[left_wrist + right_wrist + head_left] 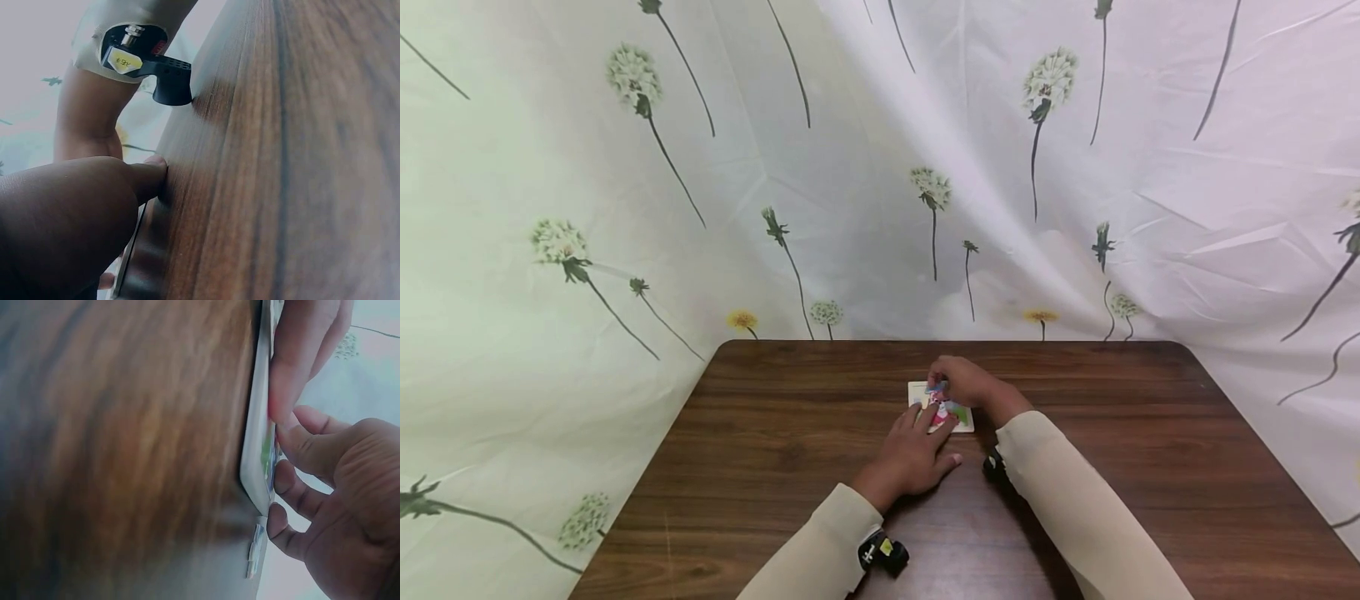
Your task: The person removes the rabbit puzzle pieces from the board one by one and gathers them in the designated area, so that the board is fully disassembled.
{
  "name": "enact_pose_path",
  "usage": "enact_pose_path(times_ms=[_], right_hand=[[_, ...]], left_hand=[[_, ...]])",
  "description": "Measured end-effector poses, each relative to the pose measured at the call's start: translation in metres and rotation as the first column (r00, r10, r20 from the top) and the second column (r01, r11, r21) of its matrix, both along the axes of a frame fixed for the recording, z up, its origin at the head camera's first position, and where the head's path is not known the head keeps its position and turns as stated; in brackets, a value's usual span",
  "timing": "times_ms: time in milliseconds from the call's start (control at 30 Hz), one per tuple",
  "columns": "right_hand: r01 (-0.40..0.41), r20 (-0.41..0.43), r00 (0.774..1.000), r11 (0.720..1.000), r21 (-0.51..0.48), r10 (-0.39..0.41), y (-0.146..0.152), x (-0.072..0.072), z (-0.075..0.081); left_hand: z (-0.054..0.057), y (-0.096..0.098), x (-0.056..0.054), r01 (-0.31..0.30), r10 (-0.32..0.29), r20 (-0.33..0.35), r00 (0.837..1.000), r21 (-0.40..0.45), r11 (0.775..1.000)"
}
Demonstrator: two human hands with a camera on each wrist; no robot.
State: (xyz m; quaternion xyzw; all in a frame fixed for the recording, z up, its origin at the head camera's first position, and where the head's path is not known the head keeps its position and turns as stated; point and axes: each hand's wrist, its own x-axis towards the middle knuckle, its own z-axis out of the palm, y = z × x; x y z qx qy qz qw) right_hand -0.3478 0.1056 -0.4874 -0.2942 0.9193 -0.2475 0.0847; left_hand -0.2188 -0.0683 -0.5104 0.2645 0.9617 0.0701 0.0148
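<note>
A small white-bordered picture puzzle board (967, 427) lies flat on the table, its picture showing a pink and white figure with green beside it. My left hand (916, 454) rests with spread fingers across the board's near left part, thumb out on the wood. Over the board's far side, my right hand (964, 382) bends down with curled fingers and pinches a blue puzzle piece (936, 389) at the picture's top. Side on in the right wrist view, the right fingertips (284, 478) sit right at the board's face. Both hands cover much of the picture.
The brown wooden table (760, 467) has rounded far corners. In the right wrist view, a thin flat piece (255, 551) with a coloured face lies just past the board. Behind the table hangs a white cloth (865, 167) printed with dandelions. Each wrist wears a black camera (883, 552).
</note>
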Motion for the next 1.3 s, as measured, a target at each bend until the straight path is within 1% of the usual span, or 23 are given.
enact_pose_path(times_ms=[100, 200, 400, 633, 800, 900, 1067, 1200, 1300], right_hand=[[0.043, 0.031, 0.999, 0.999, -0.012, -0.042, -0.001, 0.001, 0.000], [0.051, 0.037, 0.998, 0.999, -0.017, -0.051, -0.001, 0.001, 0.000], [0.032, 0.002, 0.999, 0.999, -0.014, -0.032, 0.000, 0.002, 0.000], [0.023, 0.013, 1.000, 0.999, -0.036, -0.023, 0.004, 0.002, 0.001], [-0.023, -0.011, 1.000, 0.999, -0.023, 0.022, 0.008, 0.001, -0.001], [-0.044, -0.011, 0.999, 0.999, -0.021, 0.044, 0.010, 0.000, -0.002], [-0.045, -0.005, 0.999, 0.999, -0.025, 0.045, 0.011, 0.002, -0.001], [-0.053, -0.022, 0.998, 0.998, -0.033, 0.053, 0.012, 0.005, 0.001], [-0.071, -0.058, 0.996, 0.997, -0.040, 0.069, 0.013, 0.006, 0.001]], left_hand=[[0.000, 0.000, 0.000, 0.002, -0.002, -0.002, 1.000, 0.000, 1.000], [-0.001, 0.000, 0.000, 0.005, -0.005, -0.006, 1.000, 0.003, 1.000], [-0.002, -0.001, -0.001, 0.004, -0.004, -0.006, 1.000, 0.006, 1.000], [0.000, -0.001, -0.002, -0.001, 0.001, 0.012, 1.000, 0.002, 1.000], [0.001, -0.001, -0.002, -0.006, 0.007, 0.026, 1.000, -0.005, 1.000], [0.001, -0.001, -0.002, -0.011, 0.011, 0.034, 0.999, -0.007, 1.000], [0.001, 0.000, -0.002, -0.015, 0.016, 0.043, 0.999, -0.012, 1.000], [-0.001, 0.000, -0.003, -0.011, 0.011, 0.053, 0.999, -0.011, 1.000], [-0.001, 0.000, -0.003, -0.005, 0.006, 0.044, 0.999, -0.010, 1.000]])
